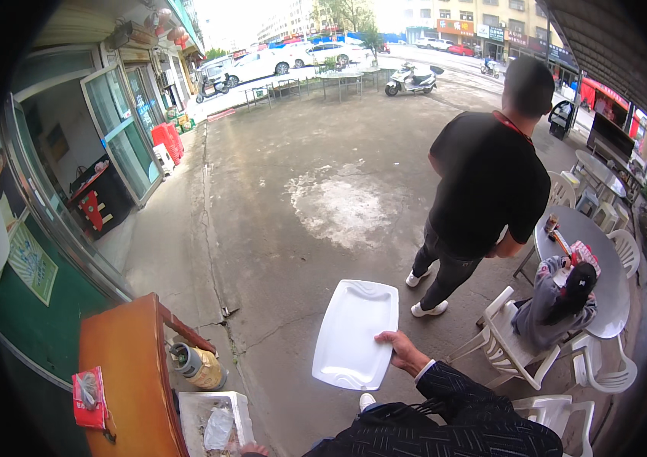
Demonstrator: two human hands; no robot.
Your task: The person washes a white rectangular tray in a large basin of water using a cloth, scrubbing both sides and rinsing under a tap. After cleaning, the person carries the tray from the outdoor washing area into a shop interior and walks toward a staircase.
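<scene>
My right hand (402, 351) grips the right edge of a white rectangular tray (352, 337), its thumb over the rim. Nothing lies on the tray, which hangs over the concrete ground at about waist height. At the bottom edge, only a small part of my left hand (255, 449) shows, blurred and cut off, so its fingers cannot be made out. Beside it stands a white foam box (243, 420) with a crumpled clear plastic bag (219, 428) inside.
A wooden table (123, 365) with a red packet (88, 400) stands left, a gas cylinder (203, 365) behind it. A person in black (483, 171) stands ahead. Right, another person (557, 308) sits on a plastic chair (506, 343) at a round table (609, 297).
</scene>
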